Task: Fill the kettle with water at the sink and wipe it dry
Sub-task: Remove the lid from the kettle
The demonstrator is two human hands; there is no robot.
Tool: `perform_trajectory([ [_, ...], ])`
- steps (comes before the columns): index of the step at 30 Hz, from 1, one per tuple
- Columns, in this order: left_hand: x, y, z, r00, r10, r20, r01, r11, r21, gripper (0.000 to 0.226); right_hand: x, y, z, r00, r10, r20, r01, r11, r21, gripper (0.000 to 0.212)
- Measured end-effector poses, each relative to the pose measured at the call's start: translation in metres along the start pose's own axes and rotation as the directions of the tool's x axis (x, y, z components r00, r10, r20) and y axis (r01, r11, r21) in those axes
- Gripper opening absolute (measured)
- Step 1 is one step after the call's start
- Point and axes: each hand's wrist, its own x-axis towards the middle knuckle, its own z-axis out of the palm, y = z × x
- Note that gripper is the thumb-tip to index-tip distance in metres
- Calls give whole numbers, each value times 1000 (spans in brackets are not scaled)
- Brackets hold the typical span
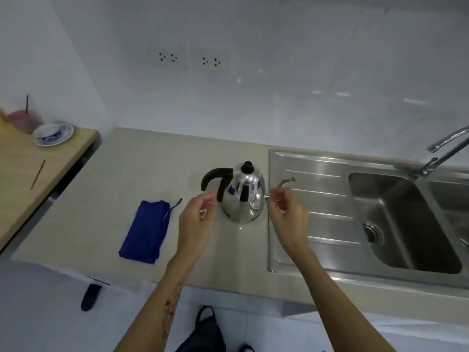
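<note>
A shiny steel kettle (245,199) with a black handle and black lid knob stands upright on the beige counter, its thin spout reaching right over the sink's drainboard. My left hand (196,217) hovers just left of the kettle near the handle, fingers loosely curled, holding nothing. My right hand (286,212) hovers just right of it by the spout's base, fingers apart, empty. A folded blue cloth (146,231) lies on the counter to the left. The steel sink (396,219) with its tap (441,153) is at the right.
A wooden table (33,174) at the left carries a blue-and-white bowl on a saucer (53,133), a pink cup (22,120) and a stick. Wall sockets (187,59) sit above the counter. A dark bag (205,331) lies on the floor below.
</note>
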Motion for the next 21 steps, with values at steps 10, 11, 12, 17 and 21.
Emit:
perform_trajectory([
  [10,123,-39,9,982,38,185,-69,984,165,33,92,-12,70,984,-134,116,173,868,-465,45],
  [11,133,-40,13,971,47,234,-93,977,191,33,98,-14,75,982,-134,133,184,841,-509,48],
  [12,143,-43,18,956,43,292,-108,971,212,34,103,-14,79,981,-118,155,185,814,-551,50],
  [17,168,-54,41,922,-17,386,-126,932,341,32,110,-10,84,975,-49,217,174,776,-606,41],
  [21,172,-51,46,910,-110,399,-61,918,392,40,107,-11,82,965,-56,255,201,783,-589,32],
])
